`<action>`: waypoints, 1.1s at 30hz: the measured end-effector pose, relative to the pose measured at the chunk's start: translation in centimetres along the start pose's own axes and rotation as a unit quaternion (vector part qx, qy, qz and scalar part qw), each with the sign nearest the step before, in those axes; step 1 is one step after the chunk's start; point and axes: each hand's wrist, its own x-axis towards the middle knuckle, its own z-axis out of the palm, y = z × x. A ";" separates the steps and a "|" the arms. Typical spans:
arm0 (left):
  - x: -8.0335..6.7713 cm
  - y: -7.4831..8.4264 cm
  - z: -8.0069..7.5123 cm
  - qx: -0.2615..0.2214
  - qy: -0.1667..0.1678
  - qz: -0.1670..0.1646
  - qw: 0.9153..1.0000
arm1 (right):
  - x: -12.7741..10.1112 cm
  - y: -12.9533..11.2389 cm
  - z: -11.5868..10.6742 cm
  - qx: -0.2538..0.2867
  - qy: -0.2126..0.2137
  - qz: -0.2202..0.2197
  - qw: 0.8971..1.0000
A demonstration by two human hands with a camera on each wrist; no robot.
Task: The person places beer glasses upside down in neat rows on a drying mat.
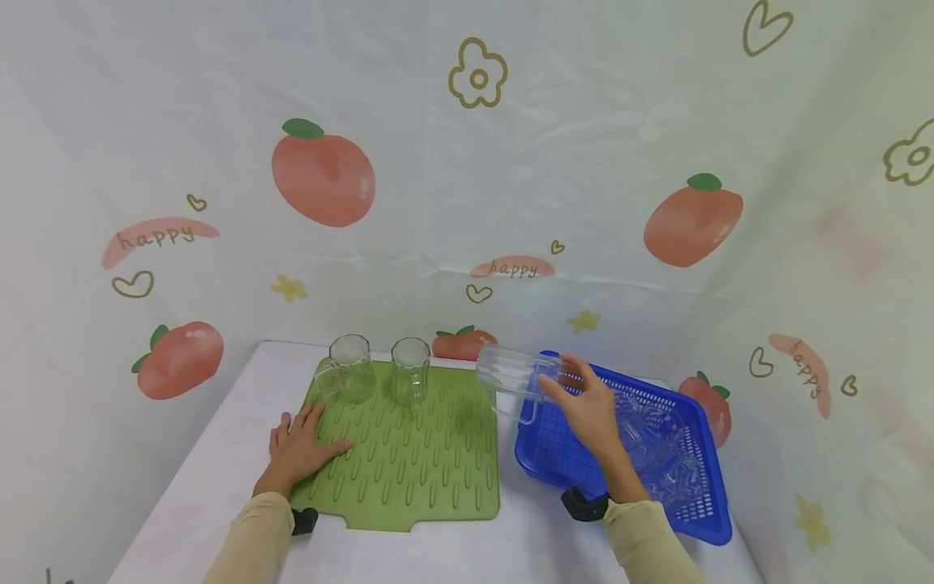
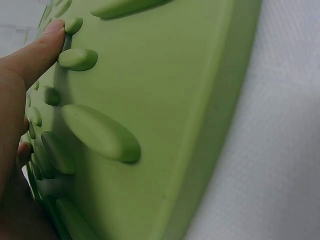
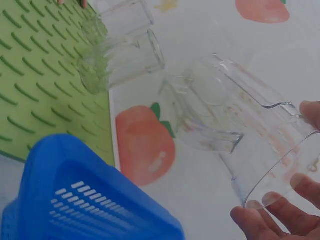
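My right hand (image 1: 593, 412) grips a clear glass mug (image 1: 514, 371) near its rim, fingers and thumb around the open end. The mug lies sideways in the air above the left edge of a blue basket (image 1: 531, 469), its handle hanging down. In the right wrist view the fingertips (image 3: 280, 210) press on the glass mug (image 3: 235, 135) near its rim. My left hand (image 1: 301, 446) rests spread on the left edge of a green ridged mat (image 1: 416, 507). Two clear mugs, one (image 1: 353, 380) left and another (image 1: 410, 373) right, stand at the mat's back.
Several more clear glass pieces (image 1: 660, 442) lie in the basket, overlapping and hard to tell apart. A white table (image 1: 467, 556) carries the mat and basket. Behind it hangs a white cloth (image 1: 569, 146) printed with fruit and flowers.
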 end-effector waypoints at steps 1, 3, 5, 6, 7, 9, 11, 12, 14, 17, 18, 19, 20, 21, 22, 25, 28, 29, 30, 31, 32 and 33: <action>0.0 0.0 0.0 0.000 -0.001 -0.001 1.000 | 0.0 0.0 0.2 0.003 -0.001 0.004 1.000; 0.1 0.0 0.0 0.002 -0.002 -0.002 1.000 | 0.2 0.0 0.6 0.011 -0.006 0.011 1.000; 0.1 -0.1 0.1 0.002 0.000 -0.002 1.000 | 0.2 0.0 1.1 0.017 -0.011 0.016 1.000; 0.1 -0.1 0.1 0.002 0.002 -0.001 1.000 | 0.3 0.0 1.3 0.020 -0.014 0.018 1.000; 0.1 -0.1 0.1 0.002 0.003 -0.001 1.000 | 0.3 -0.1 1.5 0.024 -0.015 0.019 0.999; 0.1 -0.1 0.2 0.002 0.004 -0.001 1.000 | 0.3 -0.1 1.9 0.027 -0.018 0.019 0.999; 0.2 -0.1 0.2 0.002 0.003 0.000 1.000 | 0.4 -0.2 2.3 0.028 -0.021 0.017 0.999; 0.2 -0.1 0.2 0.002 0.002 -0.001 1.000 | 0.4 -0.2 2.5 0.030 -0.024 0.016 0.999; 0.2 -0.1 0.2 0.002 0.001 0.000 1.000 | 0.4 -0.2 3.0 0.033 -0.028 0.013 0.999; 0.1 -0.1 0.2 0.001 0.000 0.001 1.000 | 0.5 -0.2 3.7 0.043 -0.035 0.011 0.998; 0.1 -0.1 0.2 0.001 0.000 0.001 1.000 | 0.6 -0.2 4.0 0.047 -0.037 0.011 0.998; 0.1 -0.1 0.1 0.002 0.000 0.001 1.000 | 0.7 -0.2 4.2 0.052 -0.039 0.011 0.998; 0.1 -0.1 0.1 0.002 0.001 0.001 1.000 | 0.7 -0.3 4.3 0.059 -0.040 0.012 0.997; 0.1 0.0 0.0 0.001 0.001 0.003 1.000 | 0.8 -0.3 4.5 0.064 -0.040 0.014 0.997; 0.1 0.0 0.0 0.002 0.001 0.005 1.000 | 0.9 -0.3 4.7 0.072 -0.039 0.016 0.996; 0.3 0.1 0.0 0.002 0.001 0.008 1.000 | 1.1 -0.3 5.1 0.091 -0.034 0.017 0.995; 0.4 0.1 0.1 0.003 -0.002 0.009 1.000 | 1.3 -0.4 5.6 0.108 -0.028 0.016 0.994; 0.5 0.0 0.2 0.003 -0.002 0.007 1.000 | 1.3 -0.4 5.8 0.111 -0.028 0.015 0.993; 0.5 -0.1 0.2 0.005 -0.004 0.004 1.000 | 1.3 -0.5 6.0 0.112 -0.028 0.015 0.993; 0.4 -0.1 0.2 0.004 -0.004 0.003 1.000 | 1.3 -0.5 6.2 0.114 -0.029 0.014 0.993; 0.4 -0.1 0.2 0.004 -0.004 0.001 1.000 | 1.3 -0.5 6.5 0.116 -0.030 0.014 0.993; 0.3 -0.1 0.2 0.003 -0.005 -0.001 1.000 | 1.3 -0.6 6.7 0.116 -0.030 0.015 0.993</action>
